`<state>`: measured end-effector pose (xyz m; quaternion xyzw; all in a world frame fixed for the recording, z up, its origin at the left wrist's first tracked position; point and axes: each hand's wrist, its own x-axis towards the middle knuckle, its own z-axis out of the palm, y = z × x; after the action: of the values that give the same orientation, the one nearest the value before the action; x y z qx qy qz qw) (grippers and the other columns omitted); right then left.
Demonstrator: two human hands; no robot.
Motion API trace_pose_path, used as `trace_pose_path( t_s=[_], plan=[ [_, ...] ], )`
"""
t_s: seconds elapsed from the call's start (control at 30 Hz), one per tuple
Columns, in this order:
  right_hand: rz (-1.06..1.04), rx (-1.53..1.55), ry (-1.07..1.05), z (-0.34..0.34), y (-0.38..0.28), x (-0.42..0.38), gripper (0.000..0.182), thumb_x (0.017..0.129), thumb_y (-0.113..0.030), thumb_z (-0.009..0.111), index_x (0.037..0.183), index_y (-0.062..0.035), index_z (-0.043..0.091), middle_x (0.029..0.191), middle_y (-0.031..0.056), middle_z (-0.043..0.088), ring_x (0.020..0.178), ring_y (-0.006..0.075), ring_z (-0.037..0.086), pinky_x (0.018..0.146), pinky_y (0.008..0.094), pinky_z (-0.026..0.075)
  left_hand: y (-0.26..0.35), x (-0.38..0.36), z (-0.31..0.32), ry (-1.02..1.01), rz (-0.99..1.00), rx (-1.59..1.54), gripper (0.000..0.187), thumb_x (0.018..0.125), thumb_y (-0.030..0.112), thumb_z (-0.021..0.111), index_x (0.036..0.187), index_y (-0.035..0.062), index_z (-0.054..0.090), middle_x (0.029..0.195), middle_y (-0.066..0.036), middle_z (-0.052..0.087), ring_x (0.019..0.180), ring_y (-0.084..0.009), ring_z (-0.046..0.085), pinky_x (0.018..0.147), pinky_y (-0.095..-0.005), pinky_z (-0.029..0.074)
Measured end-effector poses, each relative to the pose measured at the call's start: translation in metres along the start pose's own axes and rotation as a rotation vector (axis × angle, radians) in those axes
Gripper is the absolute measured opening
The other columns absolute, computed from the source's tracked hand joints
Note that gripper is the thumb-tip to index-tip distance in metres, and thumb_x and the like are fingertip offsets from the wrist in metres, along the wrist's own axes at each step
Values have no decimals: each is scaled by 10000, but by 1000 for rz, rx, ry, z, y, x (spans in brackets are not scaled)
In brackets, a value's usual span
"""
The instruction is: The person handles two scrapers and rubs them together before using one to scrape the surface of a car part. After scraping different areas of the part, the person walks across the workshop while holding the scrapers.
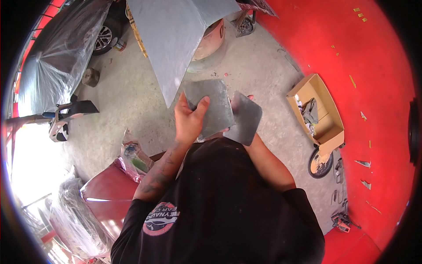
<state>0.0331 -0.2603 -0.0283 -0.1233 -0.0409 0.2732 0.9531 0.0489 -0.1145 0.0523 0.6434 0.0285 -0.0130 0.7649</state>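
Centre frame, our left hand [190, 116] grips a large flat grey rectangular plate [215, 105], thumb across its face, while our right hand [254, 143], mostly hidden, grasps a smaller grey round-cornered plate [247, 119] immediately to its right.

Concrete floor [263, 57], grey, marked; open cardboard box [329, 124] on it; round black pan [320, 169] just beside, tan material inside; short block [90, 77] well apart.

Ctr. frame, I see a lg. plate [215, 108], gray, flat, squarish, smudged, tilted a bit; just R of it, a sm. plate [246, 119], darker, rounded corners, slanted. Can't tell if touching.
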Motion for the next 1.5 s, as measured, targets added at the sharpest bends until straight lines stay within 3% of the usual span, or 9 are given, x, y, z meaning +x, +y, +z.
trace_pose_path(
  t_s=[0.3, 0.47, 0.77, 1.0, 1.07, 1.17, 1.2, 1.23, 1.5],
  plan=[
    [136, -112, 666, 26, -4, 3, 738, 877, -706, 295, 1227, -91, 507, 922, 64, 591, 736, 175, 559, 631, 304, 491, -13, -6, -2, 2, -21, 58, 266, 856, 35, 614, 1105, -29, 545, 985, -61, 632, 887, -121, 576, 797, -272, 470],
    [389, -24, 405, 16, -12, -3, 616, 902, -666, 329, 914, -90, 548, 538, 16, 407, 377, 111, 299, 351, 237, 233, -18, -7, -9, 11, 64, 79, 244, 860, 29, 614, 1090, -15, 545, 989, -55, 630, 899, -116, 575, 802, -267, 465],
    [502, -58, 47, -11, 4, 2, 733, 850, -759, 264, 634, -83, 449, 506, 20, 348, 396, 103, 330, 349, 223, 245, -19, -4, -22, 46, 141, 97, 270, 861, 75, 661, 1099, 12, 551, 998, -45, 642, 879, -105, 585, 806, -255, 459],
    [483, -486, 89, -13, 16, 5, 714, 828, -781, 265, 740, -102, 470, 525, 30, 367, 382, 103, 324, 340, 223, 255, 12, 2, -8, 60, 205, 79, 258, 857, 50, 650, 1089, -1, 549, 964, -42, 637, 876, -107, 580, 785, -253, 468],
    [404, 314, -4, -28, 5, 9, 688, 795, -729, 427, 861, -53, 539, 570, 47, 436, 420, 130, 413, 359, 246, 319, 8, 6, -15, 16, 162, 113, 261, 853, 47, 651, 1089, -1, 549, 971, -44, 636, 879, -109, 580, 783, -255, 471],
    [238, 213, -120, -30, -13, 17, 674, 783, -716, 454, 944, -70, 558, 621, 42, 483, 440, 139, 464, 358, 251, 373, -7, 3, -15, -63, 116, 142, 264, 846, 39, 655, 1084, -2, 549, 986, -48, 633, 884, -113, 581, 781, -258, 474],
    [250, 142, 821, 45, -15, 29, 629, 863, -701, 364, 1068, -153, 594, 593, 25, 466, 431, 127, 451, 369, 263, 356, -10, -1, -12, -90, 113, 131, 265, 841, 34, 657, 1080, -3, 550, 994, -49, 631, 886, -115, 581, 782, -258, 475],
    [246, 143, 821, 43, -9, 24, 629, 863, -701, 364, 1068, -153, 594, 593, 25, 466, 431, 127, 451, 369, 263, 356, -10, -4, -8, -95, 114, 131, 265, 841, 34, 657, 1080, -3, 550, 994, -49, 631, 886, -115, 581, 782, -258, 475],
    [419, 209, -71, -34, 13, 17, 606, 903, -670, 307, 918, -127, 576, 616, 8, 515, 412, 113, 450, 349, 266, 352, 15, -2, 1, -16, 294, 60, 283, 836, 34, 663, 1087, -9, 540, 984, -65, 637, 879, -117, 589, 789, -264, 479]
  ],
)
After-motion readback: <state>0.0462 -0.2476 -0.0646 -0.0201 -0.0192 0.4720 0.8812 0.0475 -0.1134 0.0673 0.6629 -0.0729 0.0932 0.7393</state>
